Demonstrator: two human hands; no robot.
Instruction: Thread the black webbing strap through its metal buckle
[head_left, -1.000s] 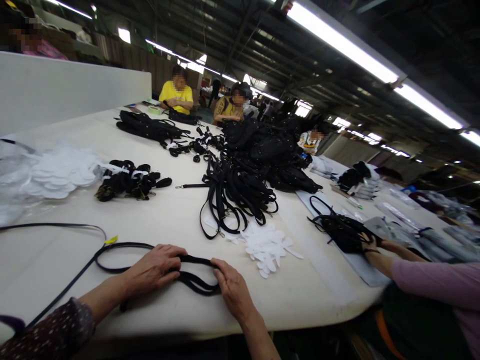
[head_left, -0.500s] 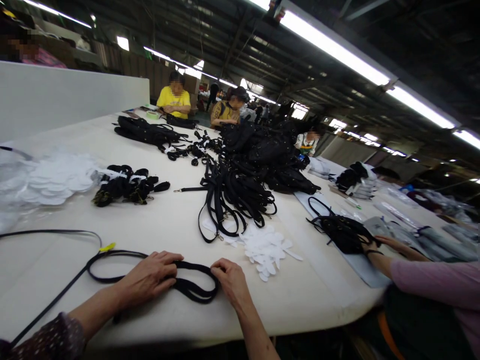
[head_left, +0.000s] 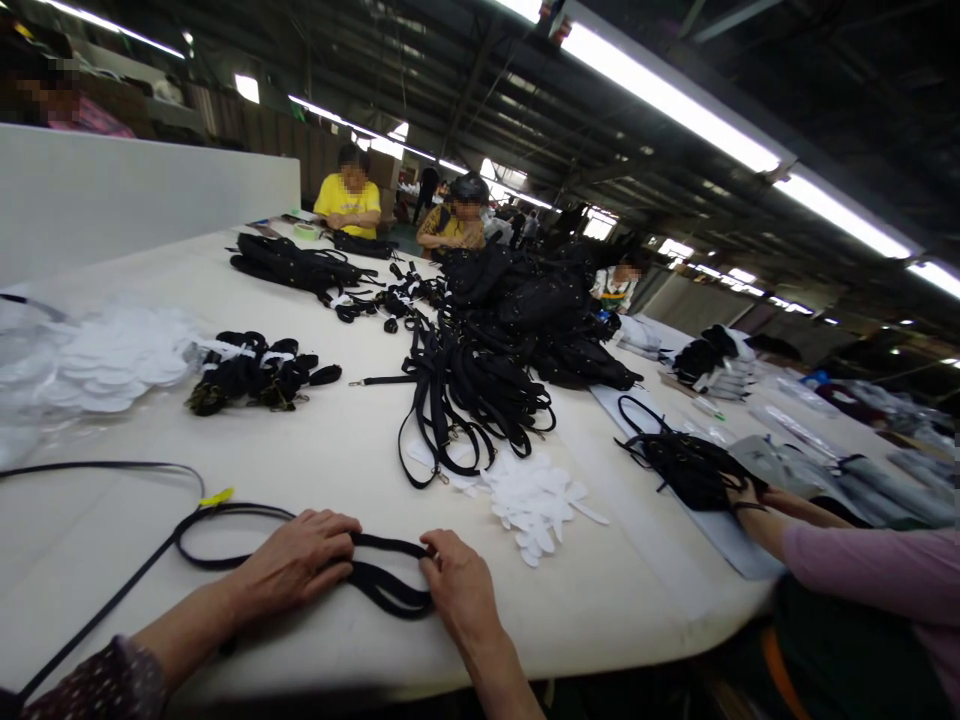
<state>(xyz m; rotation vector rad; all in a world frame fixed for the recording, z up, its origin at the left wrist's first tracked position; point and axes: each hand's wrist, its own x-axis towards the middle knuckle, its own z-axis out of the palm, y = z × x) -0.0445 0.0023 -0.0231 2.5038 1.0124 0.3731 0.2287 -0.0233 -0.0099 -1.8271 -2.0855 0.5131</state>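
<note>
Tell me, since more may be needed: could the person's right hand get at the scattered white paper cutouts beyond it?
Probably yes. The right hand rests on the black strap, and only bare cream table lies between it and the white paper cutouts.

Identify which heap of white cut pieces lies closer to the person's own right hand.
The small heap of white cut pieces, just beyond the right hand beside the tangle of black straps; the other white pile lies far left.
</note>
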